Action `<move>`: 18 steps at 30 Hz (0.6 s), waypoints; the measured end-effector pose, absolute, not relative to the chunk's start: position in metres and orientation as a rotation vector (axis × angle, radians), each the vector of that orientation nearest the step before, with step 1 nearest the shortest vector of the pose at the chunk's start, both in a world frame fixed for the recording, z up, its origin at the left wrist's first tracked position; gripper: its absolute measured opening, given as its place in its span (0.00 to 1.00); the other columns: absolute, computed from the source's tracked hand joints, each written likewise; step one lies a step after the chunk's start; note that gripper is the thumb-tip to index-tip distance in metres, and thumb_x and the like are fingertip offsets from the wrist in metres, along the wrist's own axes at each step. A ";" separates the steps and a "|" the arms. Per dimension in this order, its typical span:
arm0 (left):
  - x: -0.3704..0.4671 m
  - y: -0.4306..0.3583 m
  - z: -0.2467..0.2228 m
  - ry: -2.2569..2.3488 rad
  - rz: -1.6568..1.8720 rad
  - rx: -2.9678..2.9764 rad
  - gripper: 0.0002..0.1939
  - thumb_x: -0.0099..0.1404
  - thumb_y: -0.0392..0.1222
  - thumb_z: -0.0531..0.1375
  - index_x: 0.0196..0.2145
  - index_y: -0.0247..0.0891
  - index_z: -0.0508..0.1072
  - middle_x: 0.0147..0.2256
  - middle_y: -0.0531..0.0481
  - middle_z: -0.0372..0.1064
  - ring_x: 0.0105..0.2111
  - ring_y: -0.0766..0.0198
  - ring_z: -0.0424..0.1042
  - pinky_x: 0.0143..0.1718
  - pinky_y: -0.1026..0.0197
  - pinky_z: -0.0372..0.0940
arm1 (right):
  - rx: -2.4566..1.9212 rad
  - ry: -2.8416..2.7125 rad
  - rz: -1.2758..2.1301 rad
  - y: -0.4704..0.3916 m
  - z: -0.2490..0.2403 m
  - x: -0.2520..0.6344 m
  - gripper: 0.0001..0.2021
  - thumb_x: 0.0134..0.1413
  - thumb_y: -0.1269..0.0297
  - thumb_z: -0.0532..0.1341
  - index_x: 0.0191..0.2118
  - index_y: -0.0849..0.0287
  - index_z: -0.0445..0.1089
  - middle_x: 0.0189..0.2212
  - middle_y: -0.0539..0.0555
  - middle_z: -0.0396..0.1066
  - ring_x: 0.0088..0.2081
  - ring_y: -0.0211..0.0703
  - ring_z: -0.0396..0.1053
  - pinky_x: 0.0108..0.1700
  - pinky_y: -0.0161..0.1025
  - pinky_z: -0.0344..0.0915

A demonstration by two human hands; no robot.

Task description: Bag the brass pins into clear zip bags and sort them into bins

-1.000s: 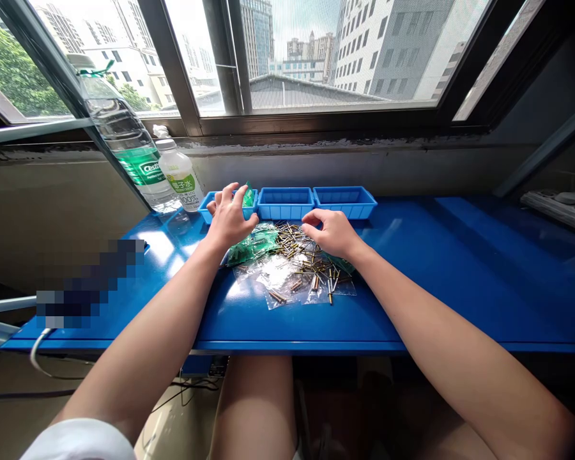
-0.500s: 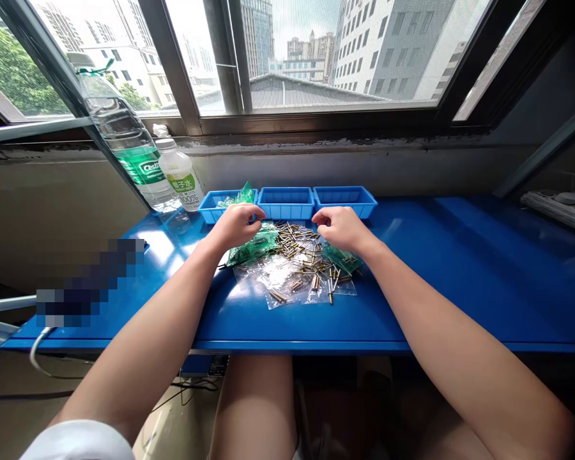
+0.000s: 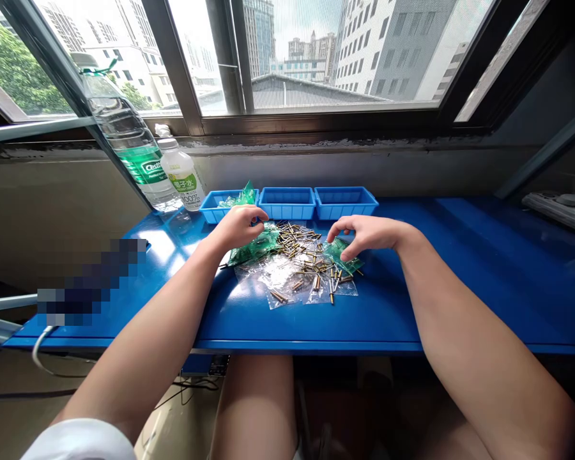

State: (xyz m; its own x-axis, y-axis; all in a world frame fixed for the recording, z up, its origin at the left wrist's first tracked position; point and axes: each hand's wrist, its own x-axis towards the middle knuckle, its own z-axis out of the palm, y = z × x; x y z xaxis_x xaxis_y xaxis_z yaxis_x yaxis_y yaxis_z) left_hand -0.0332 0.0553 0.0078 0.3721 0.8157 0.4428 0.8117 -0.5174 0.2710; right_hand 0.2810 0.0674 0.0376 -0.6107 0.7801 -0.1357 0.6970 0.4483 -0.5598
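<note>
My left hand (image 3: 240,227) is closed with its fingers curled, above a green plastic bag (image 3: 253,248) at the left of a heap of small metal pins (image 3: 294,239). What it holds, if anything, is hidden. My right hand (image 3: 368,234) is open, thumb and fingers apart, over a second green bag (image 3: 336,253) at the heap's right side. I cannot tell whether its fingertips touch that bag. Clear plastic bags (image 3: 278,275) lie under and in front of the pins, with a few copper-coloured pieces (image 3: 278,295) on or in them.
Behind the heap stand three blue bins: a left bin (image 3: 211,214) with green plastic in it, a middle bin (image 3: 287,209) and a right bin (image 3: 345,209). A large water bottle (image 3: 138,160) and a smaller white bottle (image 3: 184,176) stand at the left on the blue table (image 3: 460,275).
My right hand has turned and moved slightly right and down, and its fingers have spread from a pinch. My left hand has stayed nearly still.
</note>
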 end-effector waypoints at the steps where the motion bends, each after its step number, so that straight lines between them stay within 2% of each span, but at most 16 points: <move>1: -0.033 0.055 0.008 1.542 0.839 2.593 0.14 0.56 0.38 0.54 0.35 0.37 0.79 0.35 0.46 0.77 0.35 0.59 0.75 0.42 0.57 0.69 | -1.305 -2.563 0.870 0.068 0.036 0.281 0.17 0.31 0.61 0.73 0.35 0.52 0.80 0.42 0.56 0.73 0.39 0.50 0.72 0.30 0.37 0.68; 9: -0.033 0.056 0.007 1.543 0.839 2.600 0.14 0.57 0.38 0.54 0.36 0.37 0.79 0.35 0.46 0.77 0.35 0.60 0.74 0.42 0.57 0.69 | -1.392 -2.590 0.820 0.069 0.032 0.275 0.13 0.31 0.62 0.74 0.29 0.53 0.77 0.41 0.56 0.73 0.39 0.50 0.71 0.33 0.40 0.67; 14: -0.033 0.055 0.008 1.543 0.840 2.591 0.14 0.57 0.39 0.54 0.36 0.37 0.79 0.35 0.46 0.77 0.35 0.59 0.74 0.42 0.57 0.69 | -1.234 -2.413 1.211 0.068 0.036 0.282 0.13 0.38 0.57 0.71 0.27 0.57 0.70 0.29 0.52 0.73 0.30 0.41 0.69 0.30 0.37 0.64; 18: -0.032 0.054 0.009 1.519 0.843 2.584 0.14 0.57 0.38 0.55 0.36 0.38 0.79 0.36 0.46 0.77 0.35 0.59 0.74 0.42 0.57 0.69 | -1.045 -2.142 1.444 0.067 0.037 0.284 0.15 0.40 0.55 0.71 0.28 0.59 0.69 0.27 0.51 0.71 0.29 0.38 0.68 0.30 0.36 0.65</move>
State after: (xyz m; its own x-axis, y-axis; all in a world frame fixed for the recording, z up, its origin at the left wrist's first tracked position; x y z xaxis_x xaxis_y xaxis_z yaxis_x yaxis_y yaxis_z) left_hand -0.0318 0.0540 0.0090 0.3775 0.8169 0.4360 0.8022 -0.5237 0.2868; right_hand 0.2841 0.0666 0.0372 -0.6650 0.7387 -0.1096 0.3788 0.2071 -0.9020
